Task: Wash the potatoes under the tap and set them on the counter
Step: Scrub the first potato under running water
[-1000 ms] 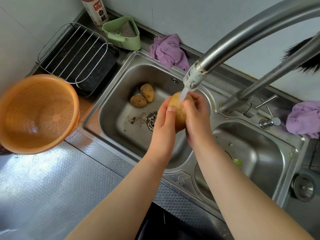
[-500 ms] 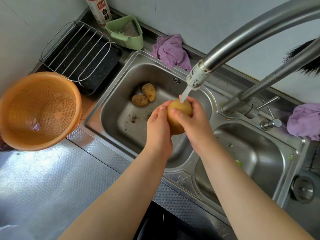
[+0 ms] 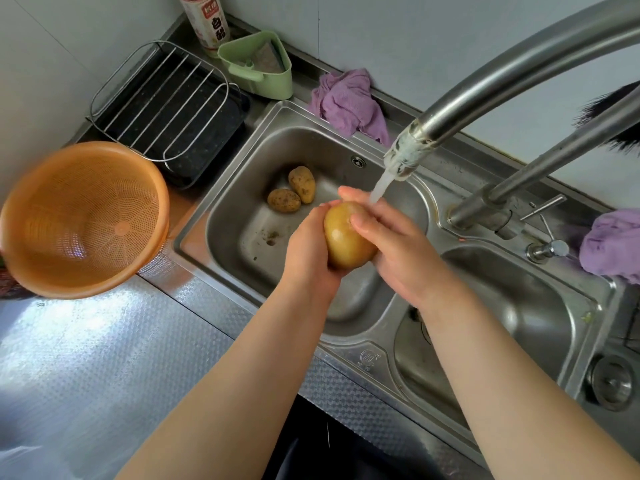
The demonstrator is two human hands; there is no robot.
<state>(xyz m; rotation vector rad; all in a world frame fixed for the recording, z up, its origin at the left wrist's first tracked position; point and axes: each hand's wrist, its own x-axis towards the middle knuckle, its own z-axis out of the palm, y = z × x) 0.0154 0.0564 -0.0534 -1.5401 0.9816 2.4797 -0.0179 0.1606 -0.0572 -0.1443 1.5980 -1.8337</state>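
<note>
My left hand [image 3: 306, 251] cups a large yellow potato [image 3: 346, 237] from the left and underneath, fingers curled round its far side. My right hand [image 3: 398, 244] grips the same potato from the right, its fingers laid across the wet top. The potato sits between both palms, held over the left basin [image 3: 242, 216] of the steel double sink. Water [image 3: 380, 187] runs from the tap spout [image 3: 410, 152] straight above and lands on my right fingers at the potato's upper end. The spout's tip is wrapped in whitish tape or crust; I cannot tell which.

Down in the left basin, toward its far corner, lie two smaller brown potatoes [image 3: 294, 194], touching each other, their skins speckled dark. A few specks of dirt [image 3: 270, 237] lie on the basin floor near them. The right basin [image 3: 540, 306] lies under my right forearm.

On the counter [image 3: 104, 358] to the left of the sink stands an orange colander [image 3: 81, 216], tilted so its mesh inside faces me. Behind it sits a dark tray with a wire rack [image 3: 166, 102] across it. Further back are a pale green sponge holder [image 3: 258, 65] and a bottle with a red label [image 3: 207, 20] against the wall. A purple cloth [image 3: 349, 102] is bunched on the sink's back edge, and another purple rag [image 3: 613, 244] lies at the far right, beside the tap lever [image 3: 543, 206].
</note>
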